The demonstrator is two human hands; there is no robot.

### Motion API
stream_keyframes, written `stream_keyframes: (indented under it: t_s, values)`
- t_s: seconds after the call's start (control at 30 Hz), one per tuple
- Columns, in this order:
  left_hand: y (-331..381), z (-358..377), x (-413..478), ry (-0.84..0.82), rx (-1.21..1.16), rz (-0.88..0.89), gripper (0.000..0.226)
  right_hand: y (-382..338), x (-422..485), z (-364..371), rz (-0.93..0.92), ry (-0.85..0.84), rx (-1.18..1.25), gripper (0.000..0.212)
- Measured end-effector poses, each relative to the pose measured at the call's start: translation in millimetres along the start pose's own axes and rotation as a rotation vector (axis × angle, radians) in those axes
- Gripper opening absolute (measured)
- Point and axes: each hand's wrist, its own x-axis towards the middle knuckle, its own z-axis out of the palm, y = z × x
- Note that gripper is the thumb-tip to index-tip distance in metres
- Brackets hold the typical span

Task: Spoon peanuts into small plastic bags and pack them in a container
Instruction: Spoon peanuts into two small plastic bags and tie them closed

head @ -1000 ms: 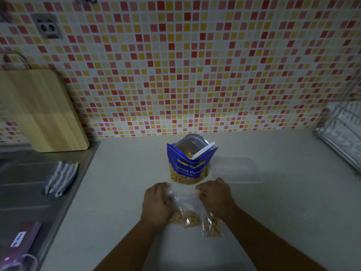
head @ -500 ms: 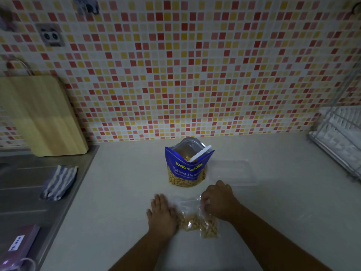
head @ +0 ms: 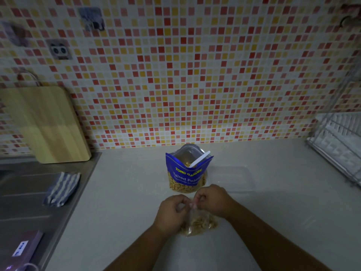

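Head view is showing the left hand and right hand pinching the top of a small plastic bag of peanuts on the pale counter, seemingly sealing it. Next it is needing a lift into the clear container beside the blue pouch; a mosaic wall is backing the counter.

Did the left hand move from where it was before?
Yes. The left hand went from lying flat to pinching the top of the bag, and it is now nearer the pouch.
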Motion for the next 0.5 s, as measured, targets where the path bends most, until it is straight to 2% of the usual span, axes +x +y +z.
stream_keyframes:
  t_s: [0.03, 0.1, 0.13, 0.23, 0.33, 0.43, 0.5]
  values:
    - [0.8, -0.8, 0.5, 0.013, -0.002, 0.006, 0.020, -1.2, -1.4, -1.6, -0.007, -0.002, 0.027, 0.018]
    - [-0.1, -1.8, 1.5, 0.043, -0.026, 0.010, 0.027, -2.4, -2.2, -4.6, -0.024, 0.011, 0.066, 0.010]
    - [0.2, -2.0, 2.3, 0.049, -0.039, 0.018, 0.024, -3.0, -2.5, -6.0, -0.034, 0.035, 0.067, 0.006]
    - [3.2, -1.6, 3.7, 0.081, -0.085, 0.040, 0.013, -6.0, -1.9, -5.3, -0.025, 0.110, 0.025, 0.015]
    - [3.7, -2.1, 8.3, 0.105, -0.135, 0.069, 0.016, -9.6, 2.1, 0.0, -0.035, 0.145, -0.034, 0.016]
    - [5.8, -6.6, 11.5, 0.115, -0.145, 0.077, 0.008, -11.4, -0.1, -5.9, -0.022, 0.169, 0.037, 0.015]
    - [5.1, -9.5, 13.2, 0.155, -0.147, 0.073, 0.011, -8.8, -1.3, -9.8, -0.017, 0.156, 0.053, 0.015]
